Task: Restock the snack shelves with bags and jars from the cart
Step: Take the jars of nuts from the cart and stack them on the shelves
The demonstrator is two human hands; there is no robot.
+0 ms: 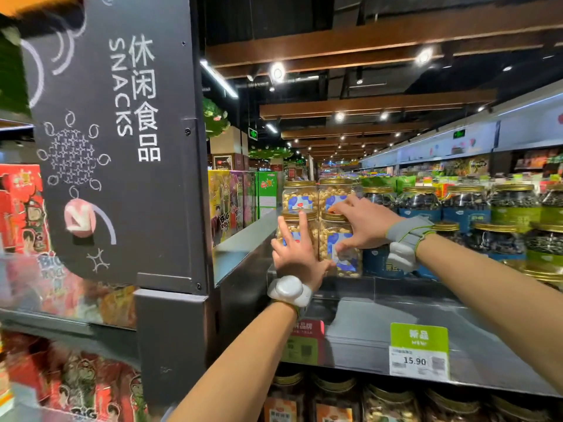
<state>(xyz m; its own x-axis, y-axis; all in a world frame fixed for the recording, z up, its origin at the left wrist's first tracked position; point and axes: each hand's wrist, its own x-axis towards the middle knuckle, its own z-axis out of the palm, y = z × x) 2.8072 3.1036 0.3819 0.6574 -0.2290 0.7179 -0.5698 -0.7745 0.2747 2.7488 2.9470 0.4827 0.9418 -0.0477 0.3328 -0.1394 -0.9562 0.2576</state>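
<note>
Four clear jars of pale nuts with gold lids are grouped at the left end of the upper shelf (396,318), just beside the dark end panel (122,147) lettered SNACKS. Two stand at the front, the front left jar (293,228) and the front right jar (329,239), side by side and touching. The two back jars (300,197) are seen above and behind them; whether these are stacked or merely stand further back cannot be told. The left hand (294,254) is laid flat against the face of the front left jar, its fingers (303,226) straight, spread and pointing up. The front right jar is gripped by the right hand (365,226), its fingers (336,208) curled over the lid and the thumb pressed on the blue label. A white device is worn on each of the two wrists. To the right, five dark-filled jars (466,202) are counted in an upper row, with more below them, partly hidden. Two tags are fixed to the shelf edge: a green price tag (419,348) reading 15.90 and a red tag (306,333). A further row of gold-lidded jars (335,397) is seen on the shelf underneath.
</note>
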